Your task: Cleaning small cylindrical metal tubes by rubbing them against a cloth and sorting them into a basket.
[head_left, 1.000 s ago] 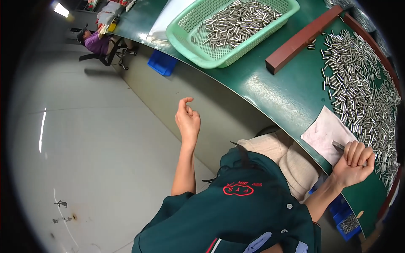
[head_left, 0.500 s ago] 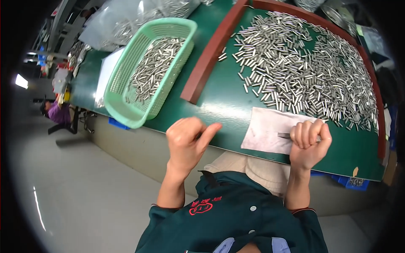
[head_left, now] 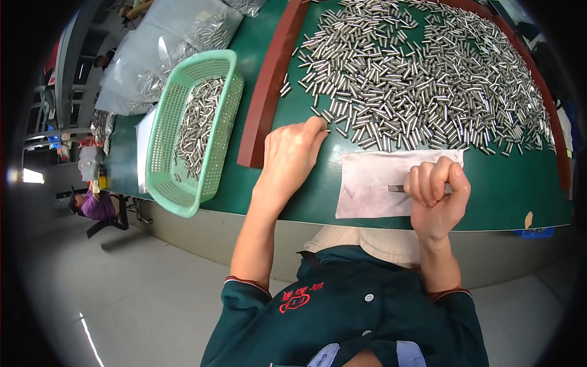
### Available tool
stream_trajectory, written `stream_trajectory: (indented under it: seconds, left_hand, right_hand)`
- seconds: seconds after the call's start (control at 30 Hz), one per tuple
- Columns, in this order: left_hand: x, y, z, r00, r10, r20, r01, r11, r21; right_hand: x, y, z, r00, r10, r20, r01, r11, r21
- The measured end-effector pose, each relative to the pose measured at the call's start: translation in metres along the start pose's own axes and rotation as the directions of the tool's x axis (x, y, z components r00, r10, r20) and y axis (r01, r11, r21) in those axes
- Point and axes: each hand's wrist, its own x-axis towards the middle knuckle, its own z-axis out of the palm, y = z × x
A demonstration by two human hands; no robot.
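Many short, shiny metal pins [head_left: 422,85] lie spread over the green table. At the near left edge of this spread is my left hand [head_left: 290,156], thumb and forefinger pinched together; the end of one pin shows at their tips. My right hand [head_left: 437,196] is closed in a fist around a flat grey metal strip [head_left: 397,188], whose blunt end sticks out to the left. The rest of the strip is hidden by the fingers. Under this hand lies a pale, stained cloth [head_left: 367,183] near the table's front edge.
Left of the dark red wooden frame [head_left: 266,104] stands a light green plastic basket [head_left: 211,183] partly filled with pins. Behind it are clear plastic bags [head_left: 159,61] of metal parts. A blue bin [head_left: 538,233] sits below the table edge at right. Another person [head_left: 98,205] sits far left.
My left hand has moved forward from the table's front edge to the pins and pinched its fingers. My right hand still grips the metal strip over the cloth. The whole view has shifted.
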Motion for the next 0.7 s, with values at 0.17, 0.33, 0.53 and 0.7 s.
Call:
stream_trajectory:
  seconds: [0.17, 0.33, 0.53, 0.7]
  left_hand:
    - [-0.004, 0.010, -0.005, 0.952, -0.254, 0.173, 0.307, 0.820, -0.483]
    - [-0.010, 0.009, 0.001, 0.866, -0.165, 0.471, 0.396, -0.347, -0.850]
    - [-0.015, 0.012, 0.007, 0.863, -0.260, 0.433, 0.433, -0.063, -0.899]
    - [-0.015, 0.013, 0.008, 0.874, -0.259, 0.410, 0.414, -0.043, -0.909]
  right_hand:
    - [0.000, -0.001, -0.001, 1.000, 0.001, -0.024, -0.001, 1.000, -0.012]
    - [0.000, -0.001, -0.001, 0.999, 0.007, -0.035, -0.007, 1.000, 0.010]
    - [0.000, -0.001, 0.001, 0.998, 0.023, -0.051, -0.022, 0.999, 0.023]
    - [0.000, -0.001, 0.002, 0.997, 0.032, -0.064, -0.030, 0.999, 0.022]
